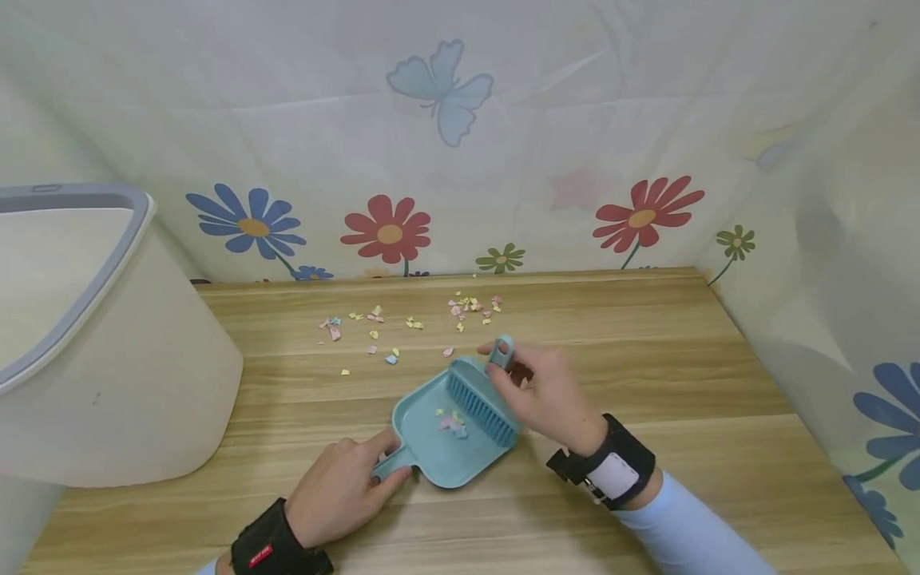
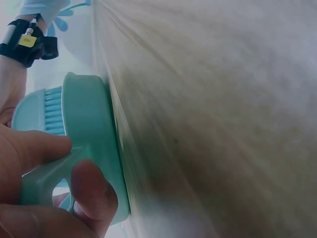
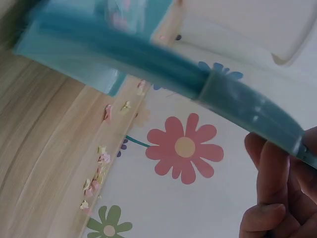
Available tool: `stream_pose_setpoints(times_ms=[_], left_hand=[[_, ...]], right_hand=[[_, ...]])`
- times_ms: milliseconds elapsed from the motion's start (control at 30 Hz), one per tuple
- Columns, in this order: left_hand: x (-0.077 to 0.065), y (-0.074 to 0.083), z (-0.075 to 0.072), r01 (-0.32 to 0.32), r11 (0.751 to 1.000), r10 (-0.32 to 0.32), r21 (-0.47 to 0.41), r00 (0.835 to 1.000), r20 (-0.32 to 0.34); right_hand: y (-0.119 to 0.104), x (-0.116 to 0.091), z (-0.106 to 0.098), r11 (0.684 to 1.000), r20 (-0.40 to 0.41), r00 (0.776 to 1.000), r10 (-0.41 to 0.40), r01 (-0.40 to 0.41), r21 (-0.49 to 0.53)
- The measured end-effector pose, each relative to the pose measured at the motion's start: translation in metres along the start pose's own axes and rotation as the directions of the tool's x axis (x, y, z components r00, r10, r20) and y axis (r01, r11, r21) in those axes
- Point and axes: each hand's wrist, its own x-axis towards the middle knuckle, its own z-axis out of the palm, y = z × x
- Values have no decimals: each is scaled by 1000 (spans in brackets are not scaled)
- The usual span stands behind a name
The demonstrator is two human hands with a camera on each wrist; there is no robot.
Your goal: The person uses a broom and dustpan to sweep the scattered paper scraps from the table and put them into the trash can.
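Dustpan (image 1: 447, 465), scraps (image 1: 450, 422) inside — left grip (image 1: 341, 489) holding its handle (image 1: 394, 461), right grip (image 1: 557, 399) pinching the brush (image 1: 483, 409).

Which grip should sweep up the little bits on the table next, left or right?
Probably the right grip: it holds the brush, near the scattered bits. The left grip holds the dustpan by its handle.

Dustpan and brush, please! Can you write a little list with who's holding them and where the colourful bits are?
Left grip: holds the dustpan by its handle
Right grip: holds the brush by its handle
Bristles: over the dustpan
Dustpan bits: a few, pink, yellow and blue
Table bits: many more, scattered beyond the dustpan
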Motion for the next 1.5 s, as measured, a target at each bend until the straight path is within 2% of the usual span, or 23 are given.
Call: stream_pose_setpoints(times_ms=[67, 133, 233, 333, 433, 533, 633, 900, 967, 1033, 1167, 1233, 1500], left_hand=[[0, 0, 0, 5, 1000, -5, 13, 1000, 3], [-1, 0, -1, 9, 1000, -9, 19, 1000, 3], [-2, 0, -3, 15, 999, -15, 34, 1000, 3], [-3, 1, -4, 24, 998, -24, 51, 1000, -7], [-4, 2, -6, 41, 997, -40, 72, 999, -20], [-4, 3, -8, 59, 995, -57, 84, 998, -28], [-4, 3, -9, 75, 993, -73, 92, 997, -31], [-3, 2, -11, 101, 990, -96, 98, 994, -47], [-3, 1, -12, 106, 989, -101, 103, 993, -54], [-3, 1, -12, 114, 988, -108, 109, 993, -57], [-2, 2, -13, 128, 986, -123, 110, 991, -49], [-1, 2, -13, 134, 985, -130, 104, 991, -44], [-1, 0, -12, 139, 985, -135, 100, 990, -52]], right_hand=[[2, 2, -3, 999, -34, 999, 6, -4, 54], [5, 5, -4, 998, -67, 998, -17, 20, 53], [11, 7, -1, 996, -91, 993, -80, 76, -46], [18, 9, 4, 977, -70, 988, -134, 120, -174], [25, 12, 9, 944, -31, 982, -188, 172, -282], [30, 14, 13, 918, 18, 976, -215, 209, -337], [33, 13, 15, 907, 66, 976, -207, 217, -360], [28, 11, 2, 936, 200, 967, -161, 214, -279], [26, 9, -3, 946, 212, 962, -169, 219, -239], [24, 7, -9, 966, 212, 962, -172, 207, -155], [24, 1, -20, 994, 155, 982, -110, 105, 43], [24, -2, -25, 995, 104, 993, -57, 48, 85], [30, -16, -40, 998, -24, 998, 55, -54, 36]])
